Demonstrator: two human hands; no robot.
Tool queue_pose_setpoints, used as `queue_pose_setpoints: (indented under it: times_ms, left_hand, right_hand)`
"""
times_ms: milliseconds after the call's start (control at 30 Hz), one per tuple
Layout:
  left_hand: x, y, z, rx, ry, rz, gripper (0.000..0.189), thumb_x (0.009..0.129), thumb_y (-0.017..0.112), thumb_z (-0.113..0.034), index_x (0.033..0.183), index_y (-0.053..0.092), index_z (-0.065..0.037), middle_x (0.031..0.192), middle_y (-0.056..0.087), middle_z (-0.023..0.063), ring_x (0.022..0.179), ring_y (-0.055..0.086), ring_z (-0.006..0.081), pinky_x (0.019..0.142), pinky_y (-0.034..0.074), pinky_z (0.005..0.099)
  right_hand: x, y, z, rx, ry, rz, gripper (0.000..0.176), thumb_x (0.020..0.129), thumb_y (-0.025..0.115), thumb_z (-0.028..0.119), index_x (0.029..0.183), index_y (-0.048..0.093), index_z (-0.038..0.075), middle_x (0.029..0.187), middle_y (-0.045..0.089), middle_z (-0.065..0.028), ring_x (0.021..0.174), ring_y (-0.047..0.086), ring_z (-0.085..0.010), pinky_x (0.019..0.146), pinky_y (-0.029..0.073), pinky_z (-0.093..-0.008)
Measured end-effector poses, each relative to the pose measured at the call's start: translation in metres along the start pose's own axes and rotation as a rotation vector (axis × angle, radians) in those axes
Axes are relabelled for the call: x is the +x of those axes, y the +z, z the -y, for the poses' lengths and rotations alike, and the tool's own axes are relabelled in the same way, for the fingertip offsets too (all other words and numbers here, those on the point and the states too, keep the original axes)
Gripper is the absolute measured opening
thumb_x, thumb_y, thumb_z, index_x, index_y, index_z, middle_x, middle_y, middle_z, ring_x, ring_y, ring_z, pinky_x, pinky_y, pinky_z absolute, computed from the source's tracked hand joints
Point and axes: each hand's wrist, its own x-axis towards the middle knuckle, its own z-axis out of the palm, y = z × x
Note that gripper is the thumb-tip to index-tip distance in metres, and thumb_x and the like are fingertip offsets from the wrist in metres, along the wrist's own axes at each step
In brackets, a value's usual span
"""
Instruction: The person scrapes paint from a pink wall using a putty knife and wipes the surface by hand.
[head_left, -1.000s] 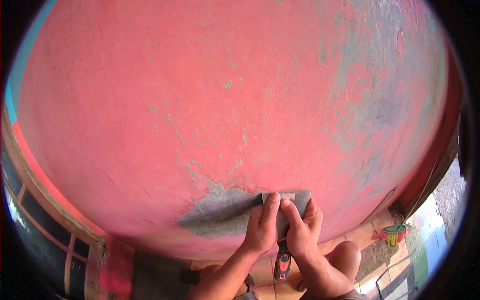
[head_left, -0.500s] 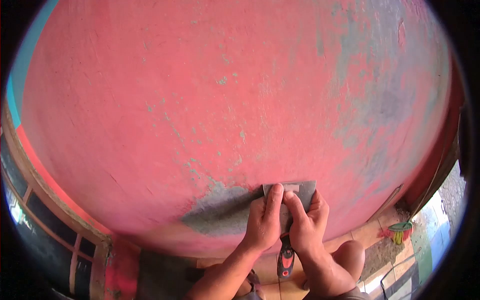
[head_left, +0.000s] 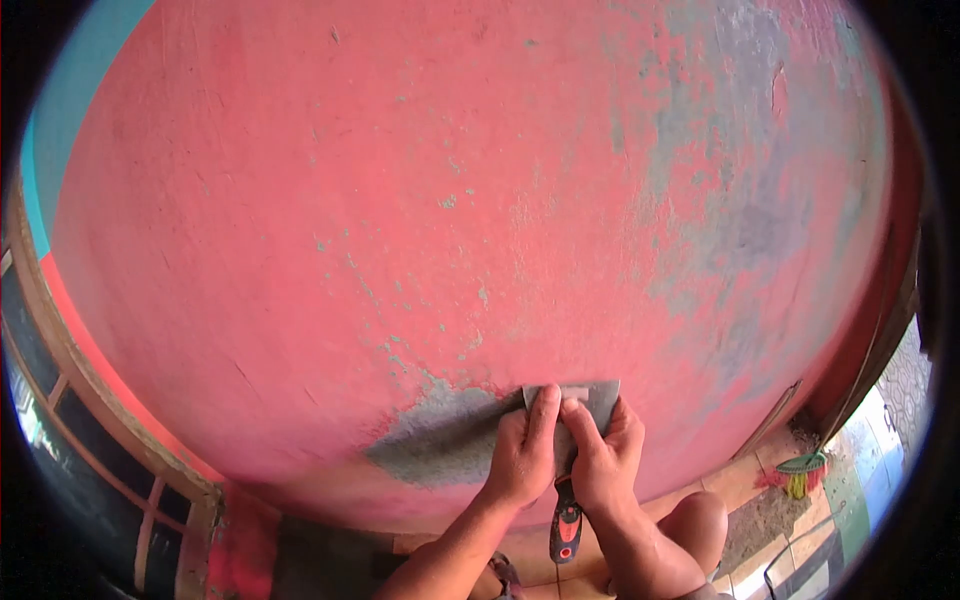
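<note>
Both my hands grip a wide metal scraper (head_left: 597,398) whose blade lies against the pink wall (head_left: 300,270). My left hand (head_left: 524,450) is closed on the blade's left side, its thumb flat on the metal. On the right side my right hand (head_left: 604,455) holds the blade, thumb pressed near the middle. The black and red handle (head_left: 566,525) hangs down between my wrists. Just left of the blade is a bare grey patch (head_left: 435,440) where the paint is gone. Small greenish chips dot the wall above it.
A wood-framed window (head_left: 110,435) stands at the lower left. On the tiled floor at the lower right lies a green brush with red and yellow bristles (head_left: 800,475). My bent knee (head_left: 697,530) shows beside my right forearm.
The scraper and both hands sit slightly lower and a little further left in view. The view of the wall has also shifted slightly.
</note>
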Motion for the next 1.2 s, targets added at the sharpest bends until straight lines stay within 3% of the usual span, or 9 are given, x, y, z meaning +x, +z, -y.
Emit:
queue_pose_setpoints:
  times_ms: [300,367,500,600,633,833,1033,1133,1200]
  left_hand:
    - [0.003,0.001,-0.005,-0.016,0.008,-0.006,0.046,0.110,0.045,-0.041,0.090,0.067,-0.006,0.085,0.062,-0.0048,0.080,0.055,0.0047,0.070,0.047,0.0258]
    - [-0.003,-0.004,-0.016,-0.030,-0.138,0.004,0.045,0.111,0.046,-0.039,0.089,0.067,-0.006,0.085,0.061,-0.0055,0.081,0.055,0.0040,0.070,0.047,0.0259]
    - [-0.004,-0.005,0.016,0.107,0.048,0.015,0.046,0.110,0.046,-0.039,0.088,0.066,-0.004,0.082,0.062,-0.0042,0.077,0.055,0.0038,0.066,0.046,0.0251]
    - [0.002,-0.002,-0.009,0.019,0.009,-0.014,0.047,0.111,0.046,-0.039,0.088,0.066,-0.004,0.083,0.063,-0.0041,0.078,0.055,0.0041,0.067,0.046,0.0253]
    - [0.004,0.000,-0.010,-0.016,0.057,-0.025,0.048,0.111,0.045,-0.038,0.087,0.066,-0.003,0.073,0.060,-0.0037,0.072,0.054,0.0036,0.059,0.045,0.0262]
    - [-0.002,-0.001,0.006,0.055,0.091,-0.039,0.048,0.111,0.045,-0.039,0.086,0.066,-0.003,0.076,0.060,-0.0038,0.073,0.054,0.0038,0.060,0.045,0.0257]
    - [-0.010,-0.009,-0.005,0.045,-0.058,0.019,0.049,0.112,0.043,-0.039,0.087,0.065,-0.002,0.075,0.060,-0.0031,0.073,0.054,0.0039,0.061,0.045,0.0262]
    - [-0.022,0.002,0.008,0.162,0.066,-0.115,0.050,0.112,0.041,-0.038,0.088,0.064,-0.001,0.074,0.059,-0.0028,0.074,0.054,0.0050,0.063,0.046,0.0280]
    - [-0.016,0.002,0.007,0.162,0.136,-0.097,0.049,0.113,0.039,-0.037,0.090,0.064,-0.001,0.074,0.059,-0.0027,0.075,0.055,0.0053,0.063,0.047,0.0286]
  right_hand:
    - [-0.001,0.000,0.005,-0.110,0.012,-0.007,0.014,0.095,0.068,0.010,0.100,0.066,-0.004,0.087,0.069,-0.0034,0.080,0.060,-0.0079,0.070,0.051,-0.0263]
    - [-0.008,-0.001,0.002,-0.086,-0.010,-0.010,0.014,0.095,0.068,0.010,0.099,0.066,-0.004,0.087,0.069,-0.0032,0.079,0.060,-0.0078,0.070,0.051,-0.0261]
    - [-0.006,-0.003,-0.007,-0.023,-0.017,-0.028,0.014,0.095,0.068,0.010,0.100,0.066,-0.004,0.088,0.069,-0.0031,0.080,0.060,-0.0079,0.071,0.051,-0.0262]
    - [0.001,0.003,0.008,-0.030,-0.005,0.008,0.014,0.095,0.068,0.009,0.100,0.066,-0.004,0.090,0.070,-0.0037,0.081,0.060,-0.0081,0.071,0.051,-0.0261]
    - [0.000,0.004,0.012,-0.046,0.007,0.024,0.014,0.095,0.067,0.009,0.100,0.066,-0.004,0.090,0.070,-0.0040,0.081,0.060,-0.0081,0.071,0.051,-0.0261]
    - [-0.007,-0.003,-0.007,-0.045,-0.016,-0.007,0.014,0.095,0.068,0.010,0.097,0.065,-0.005,0.086,0.069,-0.0038,0.077,0.060,-0.0076,0.068,0.051,-0.0256]
    - [-0.012,-0.002,-0.004,-0.075,-0.010,-0.004,0.015,0.097,0.068,0.011,0.098,0.065,-0.004,0.086,0.069,-0.0033,0.078,0.060,-0.0074,0.069,0.051,-0.0256]
    - [-0.011,-0.004,-0.012,-0.068,-0.047,0.016,0.014,0.097,0.067,0.010,0.098,0.065,-0.004,0.088,0.070,-0.0035,0.080,0.060,-0.0074,0.070,0.051,-0.0259]
    - [-0.004,-0.001,-0.006,-0.031,-0.033,0.038,0.014,0.097,0.067,0.009,0.098,0.065,-0.004,0.088,0.070,-0.0035,0.080,0.060,-0.0076,0.070,0.051,-0.0256]
